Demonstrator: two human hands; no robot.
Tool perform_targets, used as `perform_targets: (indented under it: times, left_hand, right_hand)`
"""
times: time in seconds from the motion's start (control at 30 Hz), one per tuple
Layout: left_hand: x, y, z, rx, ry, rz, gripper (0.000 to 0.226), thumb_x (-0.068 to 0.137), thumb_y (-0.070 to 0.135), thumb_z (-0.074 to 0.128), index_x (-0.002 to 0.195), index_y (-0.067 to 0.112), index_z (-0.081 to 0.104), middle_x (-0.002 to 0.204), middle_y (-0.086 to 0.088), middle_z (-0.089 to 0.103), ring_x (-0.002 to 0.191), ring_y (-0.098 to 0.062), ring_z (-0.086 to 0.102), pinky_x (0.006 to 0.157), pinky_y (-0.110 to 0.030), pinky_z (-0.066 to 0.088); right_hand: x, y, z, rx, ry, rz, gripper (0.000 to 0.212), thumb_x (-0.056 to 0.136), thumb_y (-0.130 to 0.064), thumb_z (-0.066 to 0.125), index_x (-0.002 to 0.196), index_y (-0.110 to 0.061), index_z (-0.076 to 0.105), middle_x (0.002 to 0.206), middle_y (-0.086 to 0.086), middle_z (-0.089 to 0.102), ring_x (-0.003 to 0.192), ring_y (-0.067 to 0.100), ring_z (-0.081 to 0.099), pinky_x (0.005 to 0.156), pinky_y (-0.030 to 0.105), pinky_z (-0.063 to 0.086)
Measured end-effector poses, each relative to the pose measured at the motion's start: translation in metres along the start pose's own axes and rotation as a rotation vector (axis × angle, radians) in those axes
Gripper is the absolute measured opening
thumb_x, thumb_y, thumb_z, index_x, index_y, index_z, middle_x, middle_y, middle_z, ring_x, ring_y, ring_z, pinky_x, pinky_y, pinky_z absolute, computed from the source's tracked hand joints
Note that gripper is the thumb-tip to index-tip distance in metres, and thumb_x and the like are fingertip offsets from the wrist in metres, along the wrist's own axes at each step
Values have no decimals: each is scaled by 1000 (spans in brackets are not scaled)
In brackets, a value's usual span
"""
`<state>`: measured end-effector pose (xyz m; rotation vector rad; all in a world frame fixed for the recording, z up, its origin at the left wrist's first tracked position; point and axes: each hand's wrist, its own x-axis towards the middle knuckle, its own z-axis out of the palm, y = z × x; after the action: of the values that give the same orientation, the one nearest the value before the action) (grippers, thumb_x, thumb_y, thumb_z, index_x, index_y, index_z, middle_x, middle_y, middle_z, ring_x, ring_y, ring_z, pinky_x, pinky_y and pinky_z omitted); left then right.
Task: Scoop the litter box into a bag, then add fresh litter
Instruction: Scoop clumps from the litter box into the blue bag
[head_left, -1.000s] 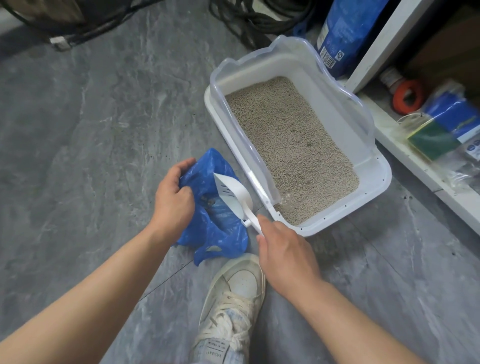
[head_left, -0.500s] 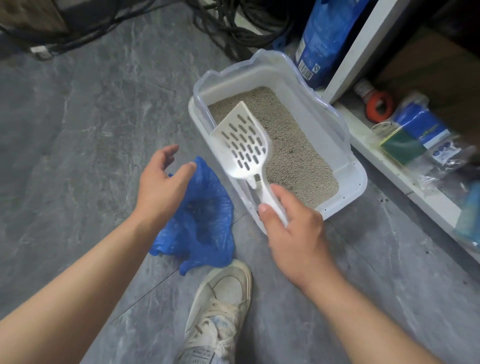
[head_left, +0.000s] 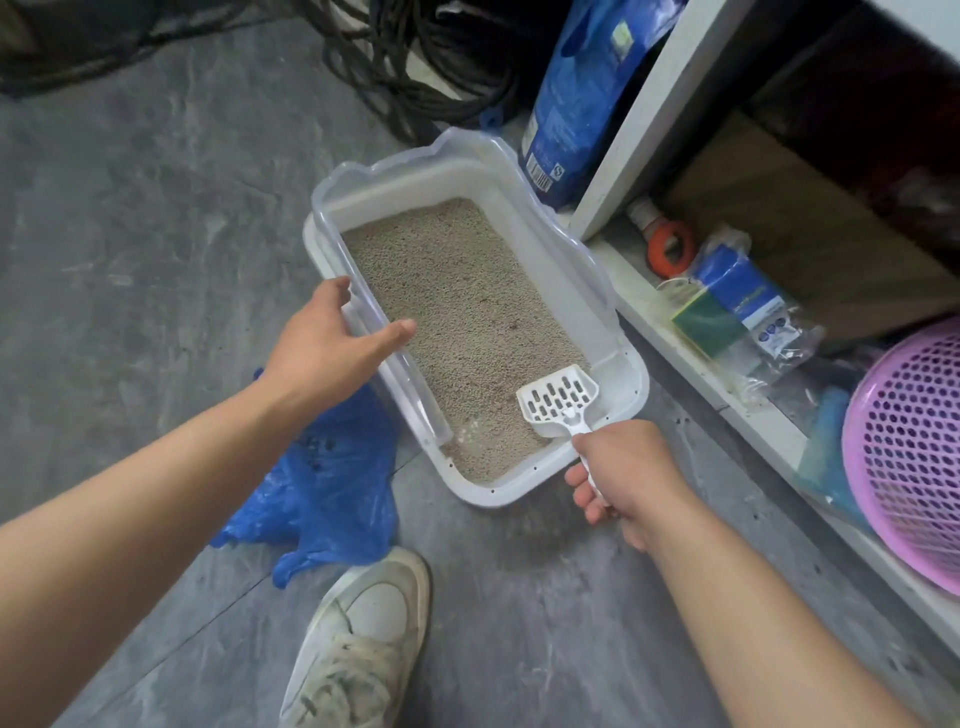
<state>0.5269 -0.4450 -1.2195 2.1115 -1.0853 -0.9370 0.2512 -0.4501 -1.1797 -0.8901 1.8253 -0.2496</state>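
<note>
Scoop set into the near right corner of the litter, box steadied for the next pass.

The right hand (head_left: 628, 470) has its grip clamped on the handle of the white slotted scoop (head_left: 558, 399), whose blade rests low in the grey litter (head_left: 457, 306), probably to dig under clumps. The left hand (head_left: 332, 338) lies spread over the left wall of the litter box (head_left: 631, 387), thumb inside, grip apart, likely bracing it. The blue bag (head_left: 332, 499) slumps on the floor just left of the box, close for tipping.
</note>
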Motion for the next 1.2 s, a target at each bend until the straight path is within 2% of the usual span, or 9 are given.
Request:
perform_targets:
  times: [0.17,0.3,0.6,0.67,0.73,0.8,0.87,1.1,1.2]
  left_hand:
    - [6,-2,1,-44,-8,0,103,78,60,79,158,21,26,159,1,41,140,-19,45,110,-36,40]
    - [9,-7,0,-119,-44,-43,108,76,58,82,159,19,24,159,-1,41,142,-17,43,116,-41,39]
    - [14,-13,-2,-104,-111,-16,106,79,59,78,160,17,24,163,0,36,147,-16,38,121,-41,32]
    - [15,-16,-2,-111,-116,-19,109,76,62,78,159,18,25,162,1,37,146,-15,39,121,-42,33]
    - [16,-16,-4,-147,-132,-37,118,63,69,78,158,21,28,161,4,40,145,-12,40,120,-43,34]
    - [18,-17,-5,-192,-152,-57,124,53,72,77,157,24,31,158,8,43,144,-9,41,119,-44,36]
    - [18,-16,-6,-214,-165,-66,124,51,70,78,156,25,31,157,8,45,143,-10,42,119,-45,36]
    - [21,-19,-10,-259,-206,-88,123,50,66,81,157,29,31,157,11,44,143,-8,41,119,-46,36]
    - [22,-20,-11,-288,-236,-84,124,50,64,83,157,29,31,158,13,43,144,-5,39,120,-44,34]
  right_hand:
    - [7,-10,-5,-47,-7,38,13,96,-5,49,93,0,61,65,17,59,35,16,42,34,20,28]
    - [12,-20,-12,-62,-86,92,12,97,-6,52,97,1,61,64,15,59,39,15,39,34,18,24]
    - [11,-55,-30,-459,-142,81,13,95,-7,51,99,3,58,62,17,63,33,16,42,34,18,27]
    - [15,-59,-21,-533,-187,78,16,94,-7,50,100,5,59,59,16,64,35,17,44,36,19,28]
    - [16,-62,-12,-562,-244,75,17,93,-7,51,96,6,61,59,15,63,34,17,43,35,18,27]
    - [14,-59,-2,-563,-304,83,17,95,-9,52,89,4,61,52,11,60,30,14,42,32,15,26]
    - [12,-52,6,-482,-336,91,15,96,-11,53,91,1,61,52,9,60,32,13,42,32,16,26]
    - [14,-49,3,-324,-204,18,13,94,-14,55,98,-5,63,60,12,64,40,17,42,36,19,28]
    - [16,-61,2,-373,-230,49,12,95,-13,54,101,-5,61,62,13,65,38,14,42,34,18,28]
